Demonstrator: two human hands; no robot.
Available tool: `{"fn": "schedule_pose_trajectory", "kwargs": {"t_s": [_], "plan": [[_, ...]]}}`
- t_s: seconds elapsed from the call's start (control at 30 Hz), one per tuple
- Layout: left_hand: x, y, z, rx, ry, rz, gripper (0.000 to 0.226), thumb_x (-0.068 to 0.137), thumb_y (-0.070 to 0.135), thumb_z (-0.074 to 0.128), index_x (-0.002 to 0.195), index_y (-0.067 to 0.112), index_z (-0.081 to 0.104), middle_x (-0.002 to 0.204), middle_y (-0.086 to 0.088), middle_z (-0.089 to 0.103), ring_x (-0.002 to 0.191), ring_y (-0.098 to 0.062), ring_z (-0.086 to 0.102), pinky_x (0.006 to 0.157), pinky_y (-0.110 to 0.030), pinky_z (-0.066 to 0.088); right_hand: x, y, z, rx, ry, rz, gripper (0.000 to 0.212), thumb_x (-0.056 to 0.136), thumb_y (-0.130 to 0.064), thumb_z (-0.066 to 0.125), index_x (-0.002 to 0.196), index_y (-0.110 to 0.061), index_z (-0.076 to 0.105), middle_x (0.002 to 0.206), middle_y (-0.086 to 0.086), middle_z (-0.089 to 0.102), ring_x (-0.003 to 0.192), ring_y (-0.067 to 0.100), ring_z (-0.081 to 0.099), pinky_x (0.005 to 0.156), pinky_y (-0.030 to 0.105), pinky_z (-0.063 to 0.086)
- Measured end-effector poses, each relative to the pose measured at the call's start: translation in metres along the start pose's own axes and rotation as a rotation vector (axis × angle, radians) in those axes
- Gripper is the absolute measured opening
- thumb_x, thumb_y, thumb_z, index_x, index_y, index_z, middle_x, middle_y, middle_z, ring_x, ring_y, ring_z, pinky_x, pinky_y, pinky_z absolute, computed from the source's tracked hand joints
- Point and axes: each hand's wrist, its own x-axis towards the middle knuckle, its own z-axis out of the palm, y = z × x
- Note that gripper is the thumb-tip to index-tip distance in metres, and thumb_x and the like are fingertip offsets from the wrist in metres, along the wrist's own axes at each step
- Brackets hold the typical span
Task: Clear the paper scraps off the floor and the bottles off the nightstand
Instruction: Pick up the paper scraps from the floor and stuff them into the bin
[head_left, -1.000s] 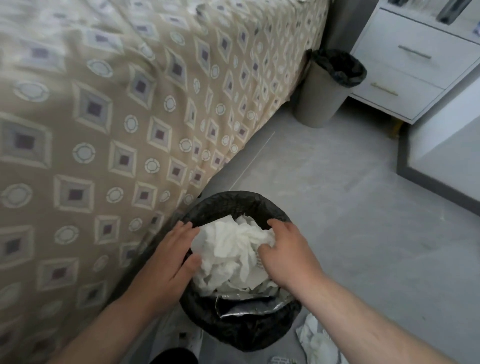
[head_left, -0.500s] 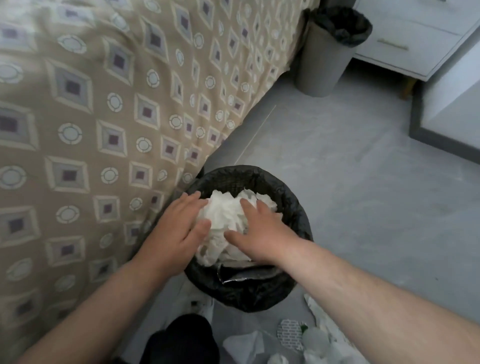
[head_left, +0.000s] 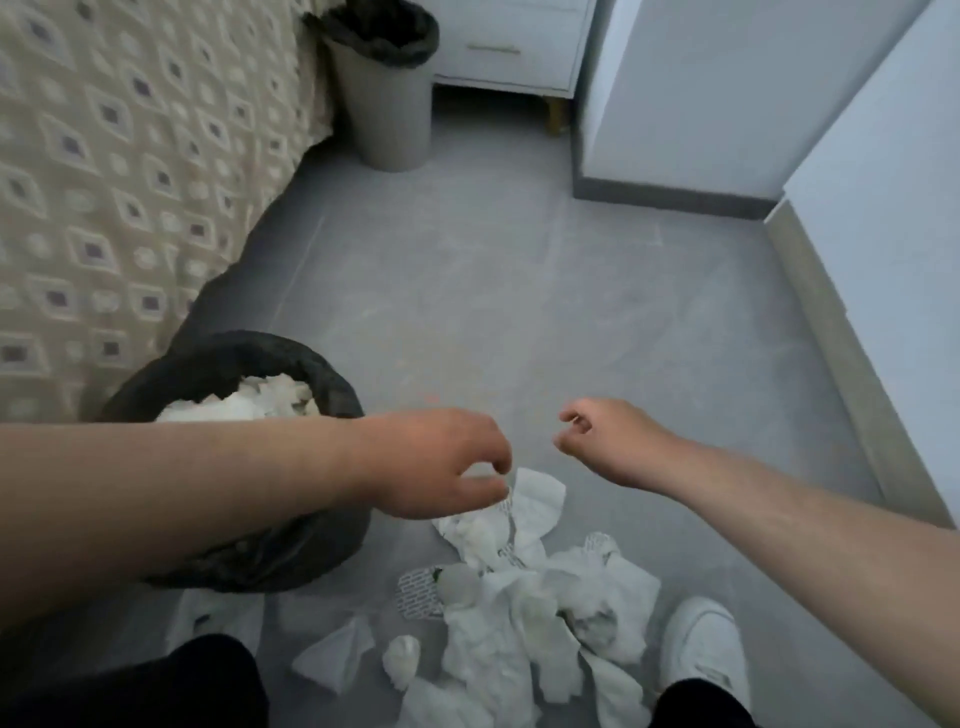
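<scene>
A pile of white paper scraps lies on the grey floor between my feet. To its left stands a bin with a black liner, filled with crumpled white paper. My left hand hangs over the top edge of the pile with loosely curled fingers, and I cannot tell whether it touches the paper. My right hand hovers above the floor just right of it, fingers loosely curled, holding nothing. The white nightstand shows only its lower drawer at the top. Its top and the bottles are out of view.
A bed with a patterned beige cover fills the left side. A second grey bin with a black liner stands by the nightstand. White walls bound the right. My white shoe is beside the pile.
Both hands have left the paper in the bin and moved right, over the pile on the floor. The view has swung right and down.
</scene>
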Motion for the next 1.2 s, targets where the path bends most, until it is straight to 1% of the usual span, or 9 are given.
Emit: {"fn": "schedule_pose_trajectory", "kwargs": {"t_s": [0.13, 0.3, 0.43, 0.6, 0.67, 0.77, 0.9, 1.03, 1.2], "plan": [[0.059, -0.012, 0.084, 0.012, -0.189, -0.190, 0.039, 0.093, 0.039, 0.046, 0.128, 0.024, 0.050, 0.135, 0.000, 0.048, 0.123, -0.021, 0.045, 0.101, -0.031, 0.037, 0.008, 0.074, 0.038, -0.044, -0.141, 0.100, 0.047, 0.090, -0.032, 0.055, 0.133, -0.013, 0.052, 0.130, 0.008, 0.058, 0.120, 0.024, 0.054, 0.093, 0.025, 0.040], [0.093, -0.034, 0.171, -0.235, -0.033, -0.440, 0.057, 0.086, 0.041, 0.057, 0.137, 0.022, 0.042, 0.143, -0.003, 0.042, 0.131, -0.023, 0.039, 0.106, -0.031, 0.033, 0.018, 0.121, 0.076, -0.014, -0.185, 0.151, 0.046, 0.090, -0.031, 0.052, 0.133, -0.014, 0.051, 0.135, 0.008, 0.055, 0.121, 0.025, 0.053, 0.096, 0.027, 0.041], [0.098, -0.034, 0.215, -0.188, -0.081, -0.493, 0.089, 0.071, 0.062, 0.061, 0.146, 0.033, 0.024, 0.157, -0.003, 0.017, 0.143, -0.024, 0.018, 0.114, -0.039, 0.024, 0.014, 0.134, 0.115, 0.018, -0.219, 0.179, 0.039, 0.088, -0.033, 0.052, 0.122, -0.017, 0.058, 0.124, 0.006, 0.062, 0.111, 0.024, 0.057, 0.089, 0.029, 0.046], [0.098, -0.025, 0.236, -0.104, -0.124, -0.476, 0.098, 0.064, 0.072, 0.061, 0.146, 0.037, 0.020, 0.159, -0.007, 0.005, 0.146, -0.025, 0.007, 0.115, -0.042, 0.022, 0.004, 0.124, 0.150, 0.042, -0.255, 0.154, 0.061, 0.082, -0.050, 0.056, 0.136, -0.023, 0.046, 0.140, 0.005, 0.045, 0.129, 0.023, 0.045, 0.104, 0.032, 0.040], [0.098, -0.022, 0.239, -0.093, -0.091, -0.508, 0.093, 0.068, 0.069, 0.061, 0.146, 0.035, 0.023, 0.158, -0.009, 0.006, 0.145, -0.026, 0.009, 0.114, -0.042, 0.024, 0.002, 0.116, 0.157, 0.074, -0.253, 0.169, 0.075, 0.077, -0.057, 0.059, 0.143, -0.029, 0.036, 0.148, 0.004, 0.034, 0.136, 0.023, 0.037, 0.107, 0.034, 0.037], [0.098, -0.022, 0.244, -0.082, -0.022, -0.531, 0.062, 0.081, 0.052, 0.058, 0.136, 0.031, 0.039, 0.157, -0.011, 0.011, 0.141, -0.029, 0.018, 0.109, -0.041, 0.030, 0.001, 0.106, 0.165, 0.095, -0.281, 0.186, 0.089, 0.072, -0.061, 0.063, 0.148, -0.035, 0.024, 0.158, 0.004, 0.016, 0.145, 0.024, 0.021, 0.112, 0.037, 0.029], [0.097, -0.028, 0.253, -0.219, 0.054, -0.543, 0.026, 0.085, 0.019, 0.055, 0.110, 0.018, 0.059, 0.141, -0.007, 0.033, 0.126, -0.029, 0.036, 0.099, -0.036, 0.039, 0.002, 0.101, 0.171, 0.115, -0.265, 0.176, 0.088, 0.074, -0.055, 0.066, 0.148, -0.035, 0.022, 0.157, 0.004, 0.015, 0.144, 0.025, 0.020, 0.112, 0.037, 0.030], [0.098, -0.037, 0.256, -0.378, 0.146, -0.545, 0.017, 0.081, 0.005, 0.055, 0.095, 0.011, 0.061, 0.104, 0.000, 0.046, 0.104, -0.024, 0.050, 0.082, -0.027, 0.040, 0.002, 0.102, 0.180, 0.102, -0.238, 0.161, 0.088, 0.074, -0.052, 0.067, 0.148, -0.033, 0.024, 0.156, 0.006, 0.018, 0.143, 0.026, 0.021, 0.112, 0.038, 0.031], [0.095, -0.041, 0.244, -0.519, 0.229, -0.621, 0.019, 0.078, 0.001, 0.053, 0.084, 0.019, 0.055, 0.097, 0.001, 0.052, 0.089, -0.015, 0.047, 0.071, -0.019, 0.030, 0.005, 0.101, 0.197, 0.047, -0.241, 0.141, 0.088, 0.075, -0.045, 0.069, 0.148, -0.034, 0.023, 0.153, 0.005, 0.017, 0.140, 0.029, 0.021, 0.112, 0.038, 0.032]]}}
